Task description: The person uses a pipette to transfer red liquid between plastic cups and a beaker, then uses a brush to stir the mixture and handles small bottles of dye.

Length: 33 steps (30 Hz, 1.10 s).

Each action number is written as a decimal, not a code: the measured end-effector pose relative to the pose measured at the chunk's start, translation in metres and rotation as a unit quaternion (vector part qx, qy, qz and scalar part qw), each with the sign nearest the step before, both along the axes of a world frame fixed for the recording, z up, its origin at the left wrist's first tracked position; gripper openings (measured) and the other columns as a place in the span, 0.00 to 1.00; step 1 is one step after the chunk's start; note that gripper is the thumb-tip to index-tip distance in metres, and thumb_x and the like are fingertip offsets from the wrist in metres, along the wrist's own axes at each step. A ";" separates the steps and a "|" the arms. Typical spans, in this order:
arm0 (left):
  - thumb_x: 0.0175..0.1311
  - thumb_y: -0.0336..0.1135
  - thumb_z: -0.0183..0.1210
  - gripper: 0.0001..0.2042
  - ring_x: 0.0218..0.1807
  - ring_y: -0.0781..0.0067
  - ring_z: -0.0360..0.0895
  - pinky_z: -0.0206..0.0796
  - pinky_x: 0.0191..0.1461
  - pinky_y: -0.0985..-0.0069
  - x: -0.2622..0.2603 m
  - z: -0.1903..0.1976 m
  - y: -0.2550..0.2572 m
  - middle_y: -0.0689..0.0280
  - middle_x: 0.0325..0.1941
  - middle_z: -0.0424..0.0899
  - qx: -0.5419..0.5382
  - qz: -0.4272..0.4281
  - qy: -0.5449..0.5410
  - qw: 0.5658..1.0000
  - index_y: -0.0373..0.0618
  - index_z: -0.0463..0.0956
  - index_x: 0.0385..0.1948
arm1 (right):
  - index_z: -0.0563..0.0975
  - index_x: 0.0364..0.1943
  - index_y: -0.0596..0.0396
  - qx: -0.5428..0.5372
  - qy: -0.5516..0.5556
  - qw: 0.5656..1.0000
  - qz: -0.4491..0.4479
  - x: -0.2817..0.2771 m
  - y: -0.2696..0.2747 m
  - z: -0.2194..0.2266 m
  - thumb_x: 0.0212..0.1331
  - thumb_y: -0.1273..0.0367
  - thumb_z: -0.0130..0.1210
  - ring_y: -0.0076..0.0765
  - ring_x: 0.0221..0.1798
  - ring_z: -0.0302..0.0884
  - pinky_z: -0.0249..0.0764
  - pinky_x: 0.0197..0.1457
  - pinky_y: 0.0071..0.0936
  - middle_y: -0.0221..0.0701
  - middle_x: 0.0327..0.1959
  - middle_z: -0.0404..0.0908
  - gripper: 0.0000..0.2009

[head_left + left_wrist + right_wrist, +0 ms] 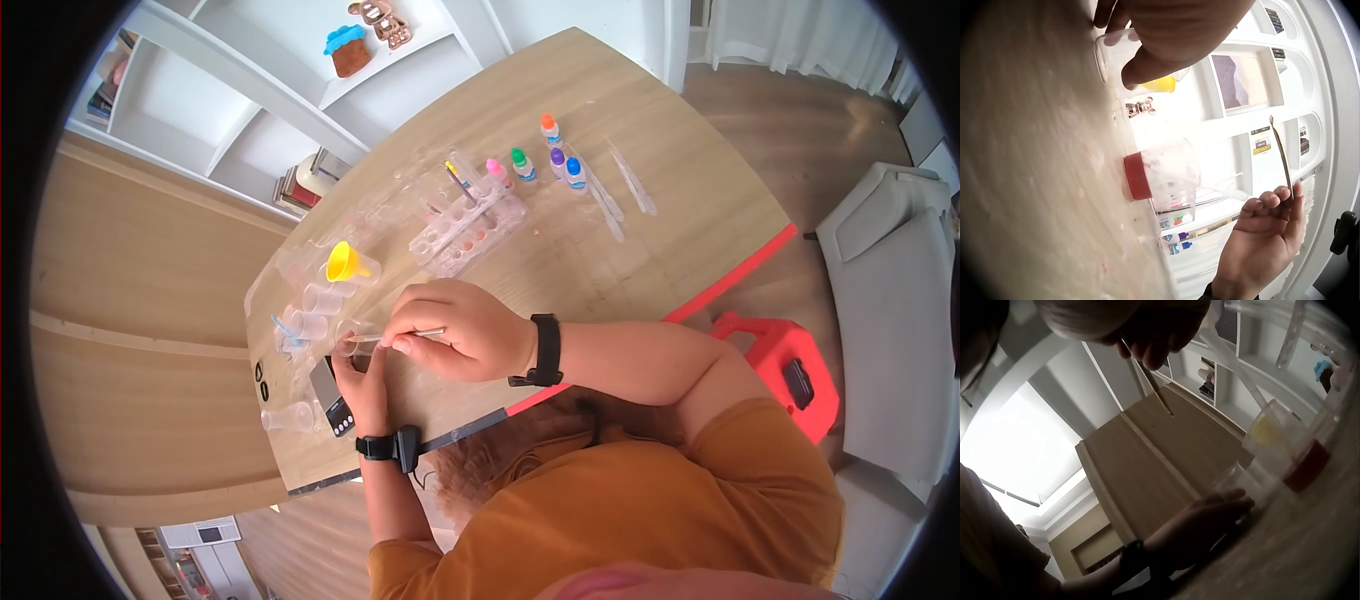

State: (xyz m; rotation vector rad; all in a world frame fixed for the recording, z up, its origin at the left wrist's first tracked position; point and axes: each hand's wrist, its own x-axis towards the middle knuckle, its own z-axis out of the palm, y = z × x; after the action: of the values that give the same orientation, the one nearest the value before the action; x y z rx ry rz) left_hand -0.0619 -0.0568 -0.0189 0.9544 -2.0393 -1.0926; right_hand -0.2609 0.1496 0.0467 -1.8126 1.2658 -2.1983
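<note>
My left hand (362,388) grips a clear plastic cup (352,338) near the table's front edge. In the left wrist view, fingers and thumb of that hand (1179,28) curl round the cup (1107,61). A thin metallic stick (432,332) is pinched in my right hand (460,328), its far end close to the cup. Seen from the left wrist, the right hand (1257,253) holds the slim stick (1282,153) upward. The right wrist view has the stick (1155,389) slanting down from the shadowed right hand (1135,325), above the left hand (1207,519) at the cup (1230,478).
A black digital scale (330,395) lies beside the left hand. Several clear cups, one with a yellow funnel (342,262), stand beyond. Farther off are a clear tube rack (465,235), several colored bottles (523,167) and plastic pipettes (632,178). A container with red contents (1138,176) stands nearby.
</note>
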 end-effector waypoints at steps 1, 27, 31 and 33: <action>0.65 0.31 0.73 0.28 0.63 0.64 0.78 0.69 0.68 0.68 -0.001 0.002 0.000 0.55 0.63 0.79 0.000 -0.001 0.000 1.000 0.35 0.73 0.65 | 0.84 0.45 0.53 -0.002 -0.002 1.000 -0.001 0.000 -0.001 -0.001 0.70 0.74 0.61 0.44 0.42 0.82 0.77 0.44 0.38 0.33 0.41 0.85 0.05; 0.68 0.30 0.70 0.39 0.77 0.56 0.67 0.56 0.82 0.59 -0.002 0.015 0.020 0.52 0.78 0.66 -0.118 0.035 0.063 0.990 0.34 0.58 0.77 | 0.84 0.44 0.58 0.012 -0.025 1.000 -0.014 -0.010 -0.004 -0.002 0.75 0.73 0.57 0.36 0.40 0.83 0.76 0.46 0.34 0.32 0.38 0.87 0.05; 0.72 0.26 0.63 0.35 0.79 0.55 0.64 0.52 0.84 0.55 -0.009 0.034 0.026 0.53 0.81 0.64 -0.173 0.037 0.114 0.978 0.36 0.57 0.78 | 0.84 0.43 0.57 0.024 -0.064 0.997 -0.029 -0.009 0.001 0.000 0.75 0.71 0.57 0.37 0.41 0.83 0.76 0.48 0.35 0.33 0.39 0.86 0.06; 0.73 0.26 0.63 0.34 0.79 0.54 0.64 0.52 0.84 0.54 -0.017 0.051 0.033 0.53 0.81 0.64 -0.197 0.031 0.129 0.971 0.36 0.57 0.78 | 0.85 0.44 0.57 0.026 -0.081 0.996 -0.018 -0.006 0.001 -0.001 0.75 0.70 0.56 0.38 0.42 0.82 0.76 0.50 0.34 0.33 0.39 0.86 0.07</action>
State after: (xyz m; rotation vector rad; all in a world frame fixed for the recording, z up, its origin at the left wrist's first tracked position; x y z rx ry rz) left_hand -0.0792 -0.0242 0.0323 0.6328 -1.8997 -0.6969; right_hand -0.2670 0.1504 0.0456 -1.5691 1.3186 -2.2537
